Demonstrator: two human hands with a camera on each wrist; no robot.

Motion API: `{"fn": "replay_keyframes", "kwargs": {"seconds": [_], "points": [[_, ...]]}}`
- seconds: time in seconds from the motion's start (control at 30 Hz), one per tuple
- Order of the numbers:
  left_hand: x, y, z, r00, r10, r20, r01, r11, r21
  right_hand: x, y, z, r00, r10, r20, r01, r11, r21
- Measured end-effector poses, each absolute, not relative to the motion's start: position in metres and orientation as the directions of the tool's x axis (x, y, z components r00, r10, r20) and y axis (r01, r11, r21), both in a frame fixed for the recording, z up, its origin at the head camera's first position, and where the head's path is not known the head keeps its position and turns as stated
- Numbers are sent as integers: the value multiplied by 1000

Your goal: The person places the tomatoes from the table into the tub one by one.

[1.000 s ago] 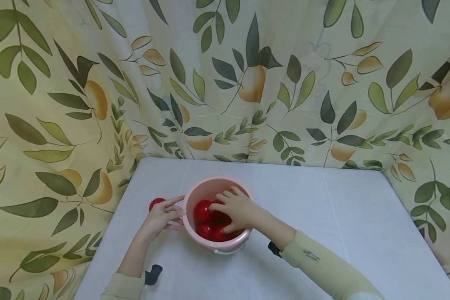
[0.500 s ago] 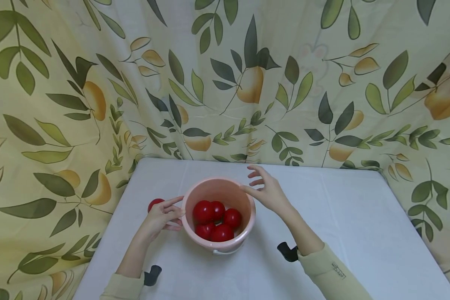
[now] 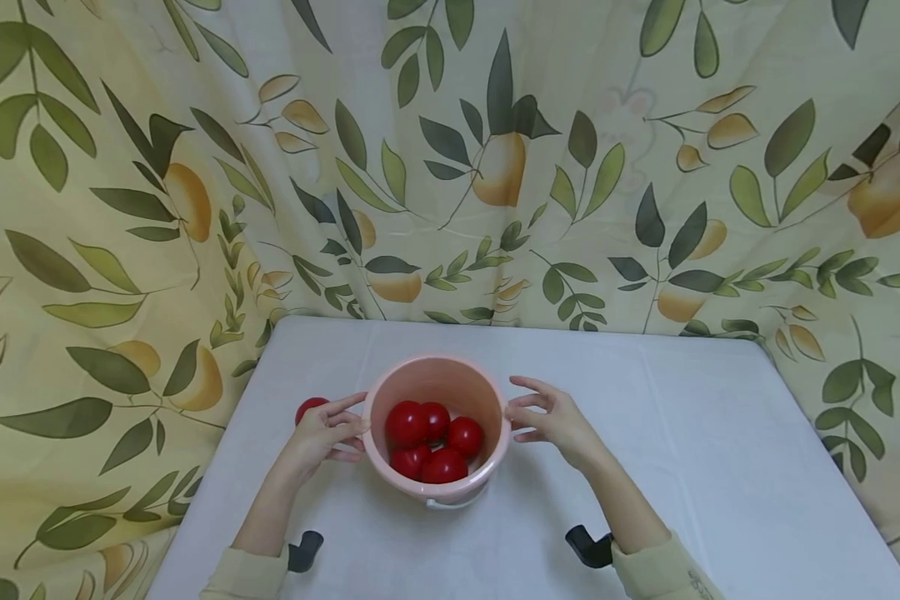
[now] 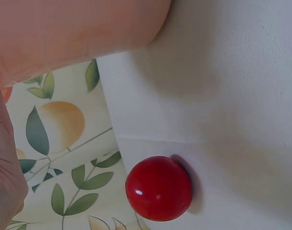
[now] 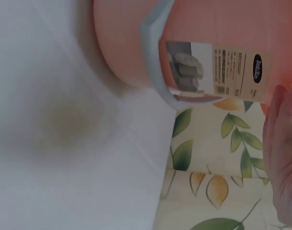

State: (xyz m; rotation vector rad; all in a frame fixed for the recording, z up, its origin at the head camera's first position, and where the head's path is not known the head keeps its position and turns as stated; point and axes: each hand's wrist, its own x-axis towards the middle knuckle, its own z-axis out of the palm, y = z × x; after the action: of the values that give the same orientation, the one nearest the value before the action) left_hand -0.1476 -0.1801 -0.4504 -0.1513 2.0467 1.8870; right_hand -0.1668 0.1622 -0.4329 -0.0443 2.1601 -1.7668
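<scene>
A pink bucket (image 3: 486,468) stands upright with several glossy red balls (image 3: 445,465) at its bottom. My left hand (image 3: 322,435) rests against the left side of its rim, fingers loosely extended. On the opposite side, my right hand (image 3: 553,419) touches the rim with its fingertips, the fingers slightly bent and spread. One more red ball (image 4: 159,188) lies on the cloth beyond the left hand, which partly covers it in the head view. Neither hand is wrapped round anything. In the right wrist view, the bucket's pale handle (image 5: 153,57) hangs down across a printed label (image 5: 218,69).
A white cloth (image 3: 645,433) covers the table, reaching well to the right of the bucket. Behind and to the left hangs a curtain (image 3: 450,183) printed with leaves and fruit. Black wrist mounts (image 3: 591,547) stick out from the sleeves.
The right hand has come up out of the bucket, bare of any ball, moved to the right and settled at the right rim. The left hand and the bucket stay in place.
</scene>
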Motion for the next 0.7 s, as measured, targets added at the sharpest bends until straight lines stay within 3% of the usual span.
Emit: {"fn": "replay_keyframes", "kwargs": {"seconds": [0.17, 0.7], "points": [[-147, -181, -451, -933, 150, -327, -313, 114, 943, -158, 160, -437, -924, -248, -291, 248, 191, -950], [-146, -181, -445, -941, 159, -300, -271, 177, 946, -150, 154, -438, -932, -210, -295, 253, 205, -945]]}}
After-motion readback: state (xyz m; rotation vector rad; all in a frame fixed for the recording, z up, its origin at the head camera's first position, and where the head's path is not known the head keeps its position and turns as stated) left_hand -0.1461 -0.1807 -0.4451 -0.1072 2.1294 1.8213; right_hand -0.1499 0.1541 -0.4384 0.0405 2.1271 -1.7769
